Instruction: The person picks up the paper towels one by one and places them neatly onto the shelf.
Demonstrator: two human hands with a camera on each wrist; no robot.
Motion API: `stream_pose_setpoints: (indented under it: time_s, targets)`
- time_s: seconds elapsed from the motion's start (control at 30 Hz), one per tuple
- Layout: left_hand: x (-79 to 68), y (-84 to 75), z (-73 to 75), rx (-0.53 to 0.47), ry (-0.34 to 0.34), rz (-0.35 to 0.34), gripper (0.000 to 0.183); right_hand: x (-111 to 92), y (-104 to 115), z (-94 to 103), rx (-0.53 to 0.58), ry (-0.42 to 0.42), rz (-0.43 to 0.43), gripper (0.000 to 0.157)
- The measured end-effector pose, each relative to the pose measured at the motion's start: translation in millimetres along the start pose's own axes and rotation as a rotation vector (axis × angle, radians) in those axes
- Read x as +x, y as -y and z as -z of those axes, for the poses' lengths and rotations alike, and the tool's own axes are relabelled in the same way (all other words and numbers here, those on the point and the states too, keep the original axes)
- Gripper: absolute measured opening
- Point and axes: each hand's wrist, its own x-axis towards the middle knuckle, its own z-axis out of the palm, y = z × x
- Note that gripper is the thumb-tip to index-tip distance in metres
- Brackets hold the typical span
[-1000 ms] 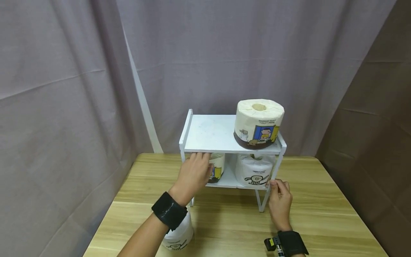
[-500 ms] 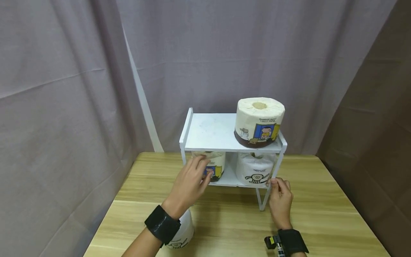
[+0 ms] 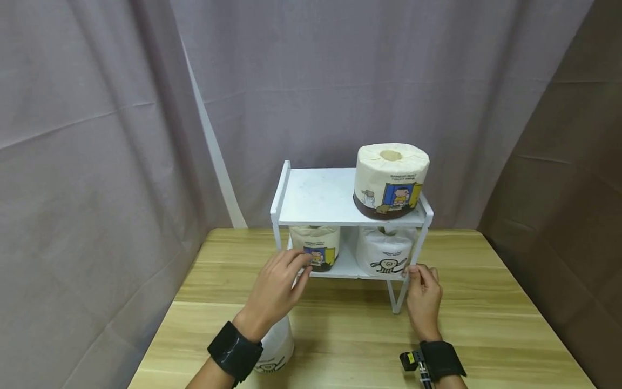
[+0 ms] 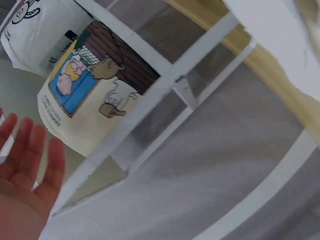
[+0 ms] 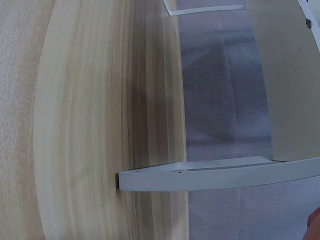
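Note:
A white two-tier rack stands on the table. My left hand is in front of its lower tier with fingers spread, holding nothing. Just beyond those fingertips, a cream toilet roll with a cartoon print sits at the left of that tier. The left wrist view shows the same roll behind the rack's side frame, apart from my fingers. With thumb and fingers, my right hand pinches the rack's right front leg. Beside that leg on the lower tier is a white toilet roll.
Another cream toilet roll stands at the right of the top tier. A white toilet roll is on the table near the front, partly hidden by my left wrist. Grey curtains hang behind and beside the table.
My left hand has drawn back from the lower tier, toward me and down, leaving the cream toilet roll there in fuller view. My right hand has kept its grip on the rack leg.

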Motion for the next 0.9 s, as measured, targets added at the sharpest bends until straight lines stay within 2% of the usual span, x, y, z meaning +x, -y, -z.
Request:
stream_pose_setpoints:
  time_s: [0.23,0.37,0.5,0.6,0.7,0.9]
  targets:
    - [-29.1,9.3,1.2,-0.001,0.095,-0.113,0.022,-5,-29,0.3,-0.022,-0.002,-0.019,0.022]
    - [-49.3,13.2,1.9,0.013,0.162,-0.114,0.022,-3,-30,0.5,-0.025,0.007,-0.016,0.021]
    - [-69.4,16.4,1.1,0.06,0.208,-0.106,0.034,0,-21,0.5,-0.012,0.006,-0.007,0.02]
    - [-81.6,18.5,-0.8,0.094,0.212,-0.107,0.043,2,-5,1.0,0.01,-0.012,0.016,0.022]
    - [-92.0,19.7,-2.2,0.103,0.189,-0.095,0.043,3,8,2.5,0.035,-0.015,0.029,0.026]
    - [-111.0,20.2,-2.8,0.106,0.153,-0.03,0.039,3,14,3.0,0.026,-0.001,0.036,0.026]
